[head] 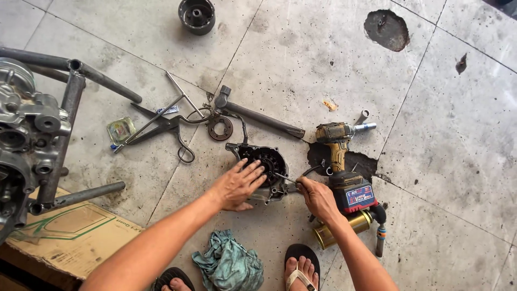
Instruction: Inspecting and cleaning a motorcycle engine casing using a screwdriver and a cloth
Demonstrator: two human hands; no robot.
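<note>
A dark round engine cover (264,161) lies on the tiled floor, its inner side facing up. My left hand (237,185) rests flat on its left rim with the fingers spread. My right hand (318,198) grips a thin screwdriver (284,177) whose tip points into the cover's right edge. A yellow and black cordless impact wrench (344,161) lies just right of that hand.
A hammer (253,114), scissors (167,126), a T-handle wrench (161,110) and a small ring plate (220,128) lie behind the cover. An engine on a metal stand (32,134) sits left, on cardboard (75,237). A teal rag (229,264), brass can (339,229) and a drum (196,15) lie around.
</note>
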